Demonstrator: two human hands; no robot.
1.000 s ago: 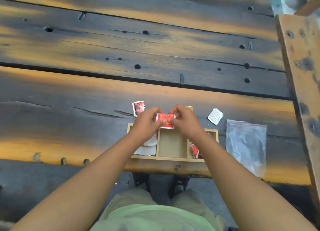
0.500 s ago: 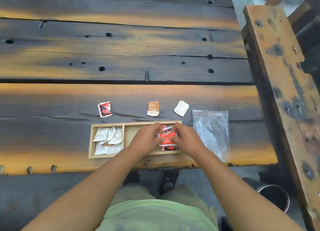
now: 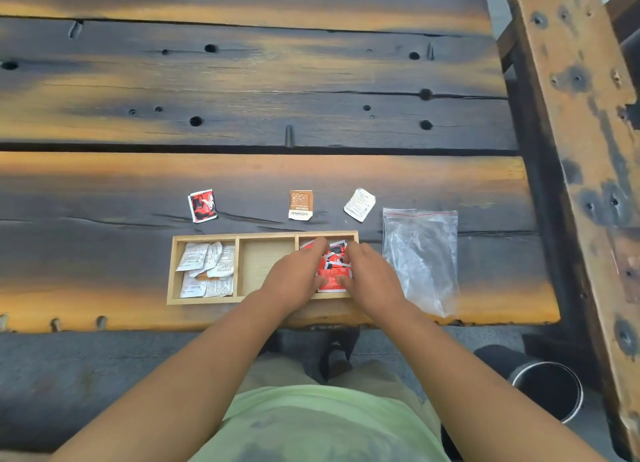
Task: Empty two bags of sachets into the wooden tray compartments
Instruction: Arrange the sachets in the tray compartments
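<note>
The long, pale wooden tray lies sideways on the dark, rough plank counter. Its long side runs from left to right, and it has three square boxes in a row. The left hand and the right hand sit close together over the right box. Their fingers are stretched out flat, and both thumbs press on a shiny red square sachet on top of a red pile. Left of the left hand, crinkly white paper sachets lie in the end box. Just right of the right hand lies a soft, see-through plastic bag.
</note>
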